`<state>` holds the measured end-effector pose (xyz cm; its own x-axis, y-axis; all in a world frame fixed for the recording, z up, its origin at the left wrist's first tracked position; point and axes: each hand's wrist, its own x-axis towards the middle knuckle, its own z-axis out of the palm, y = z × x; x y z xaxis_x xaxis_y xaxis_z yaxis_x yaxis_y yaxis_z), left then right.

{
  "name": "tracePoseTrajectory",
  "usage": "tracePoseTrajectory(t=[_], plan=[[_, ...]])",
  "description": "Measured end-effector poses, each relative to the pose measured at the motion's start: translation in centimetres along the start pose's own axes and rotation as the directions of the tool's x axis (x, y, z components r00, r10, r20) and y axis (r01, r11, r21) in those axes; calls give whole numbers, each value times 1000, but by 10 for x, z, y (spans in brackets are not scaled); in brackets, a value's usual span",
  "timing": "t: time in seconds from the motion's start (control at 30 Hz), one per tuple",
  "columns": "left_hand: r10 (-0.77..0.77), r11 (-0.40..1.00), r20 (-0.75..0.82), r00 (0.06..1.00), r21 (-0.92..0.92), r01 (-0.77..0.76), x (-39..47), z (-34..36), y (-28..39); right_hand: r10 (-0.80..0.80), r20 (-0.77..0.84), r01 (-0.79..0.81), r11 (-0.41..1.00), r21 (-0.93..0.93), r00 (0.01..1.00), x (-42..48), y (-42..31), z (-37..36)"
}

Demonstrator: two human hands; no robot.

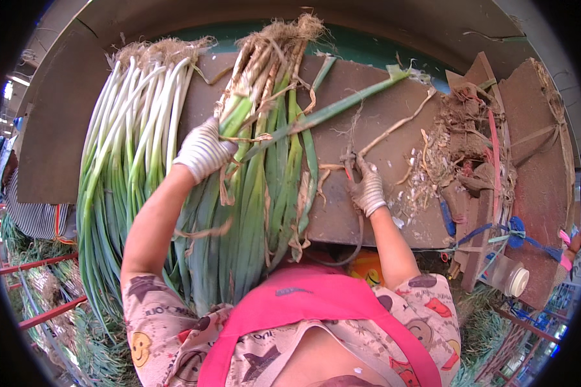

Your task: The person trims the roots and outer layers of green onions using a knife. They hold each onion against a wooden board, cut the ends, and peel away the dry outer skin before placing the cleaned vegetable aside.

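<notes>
My left hand (pixel 206 149), in a striped knit glove, is closed around a green onion stalk (pixel 237 116) above a bunch of untrimmed long green onions (pixel 266 164). Roots and dry brown leaves still cling to that bunch. A long loose green leaf (pixel 339 104) slants across it to the upper right. My right hand (pixel 368 188), gloved too, grips a small hose-fed hand tool (pixel 349 162); its exact kind is partly hidden by the fingers. From it a dark hose (pixel 359 237) curves down past the table's front edge. A dry strip of leaf (pixel 399 123) reaches up from near the right fingertips.
Cleaned green onions (pixel 135 121) with white stems lie at the left of the brown tabletop (pixel 382 109). Peelings (pixel 423 179) litter the right side, beside a dirty wooden rack (pixel 484 169) with tied cords. A plastic jar (pixel 508 275) hangs lower right. Red rails (pixel 53 312) stand lower left.
</notes>
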<state>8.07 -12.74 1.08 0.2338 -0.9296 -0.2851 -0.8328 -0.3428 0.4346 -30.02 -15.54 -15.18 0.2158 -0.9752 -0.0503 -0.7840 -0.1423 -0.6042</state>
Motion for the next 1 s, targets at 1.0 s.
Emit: tracePoseTrajectory(t=[1.0], plan=[[-68, 941, -48, 996, 329, 80, -46, 118, 41, -506, 265, 331, 800, 500, 821, -70, -69, -8]])
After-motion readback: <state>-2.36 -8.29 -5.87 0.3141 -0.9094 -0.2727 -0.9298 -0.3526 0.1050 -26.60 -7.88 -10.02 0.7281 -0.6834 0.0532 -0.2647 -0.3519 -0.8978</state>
